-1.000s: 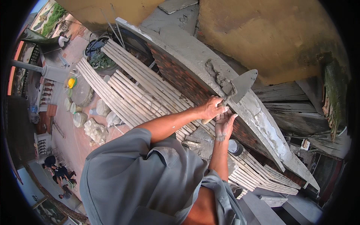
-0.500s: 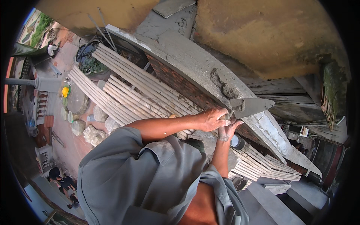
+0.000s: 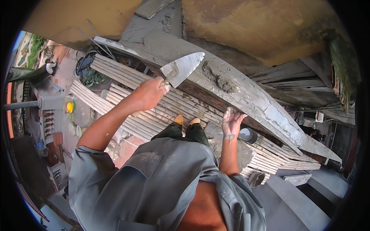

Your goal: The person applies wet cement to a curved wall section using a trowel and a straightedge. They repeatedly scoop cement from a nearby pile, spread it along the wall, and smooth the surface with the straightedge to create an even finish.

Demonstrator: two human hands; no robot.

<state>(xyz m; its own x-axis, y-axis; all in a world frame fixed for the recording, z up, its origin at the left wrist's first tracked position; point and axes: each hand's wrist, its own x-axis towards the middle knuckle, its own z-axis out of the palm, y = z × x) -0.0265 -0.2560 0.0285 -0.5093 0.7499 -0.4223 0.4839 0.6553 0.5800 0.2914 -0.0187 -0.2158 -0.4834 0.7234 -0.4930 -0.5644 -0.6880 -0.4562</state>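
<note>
My left hand (image 3: 149, 92) is wrapped round the handle of a pointed mason's trowel (image 3: 189, 68). The broad metal blade points up and to the right, over the near edge of a mortar-covered ledge (image 3: 262, 106). Some grey mortar sticks to the blade close to its handle. To the right, my right hand (image 3: 232, 122) is open and palm up below the ledge edge, fingers slightly curled and whitened with mortar. A rough heap of wet mortar (image 3: 221, 79) sits on the ledge between the trowel and my right hand.
Below the ledge, I stand on a platform of bamboo poles (image 3: 196, 109). A bucket (image 3: 247, 135) stands by my right wrist. A yellow helmet (image 3: 70, 106) lies at the far left, near a leafy plant (image 3: 92, 73). Concrete steps (image 3: 289, 200) are at the lower right.
My hands have moved apart. The trowel has swung left and up with my left hand, away from my right hand, which has opened.
</note>
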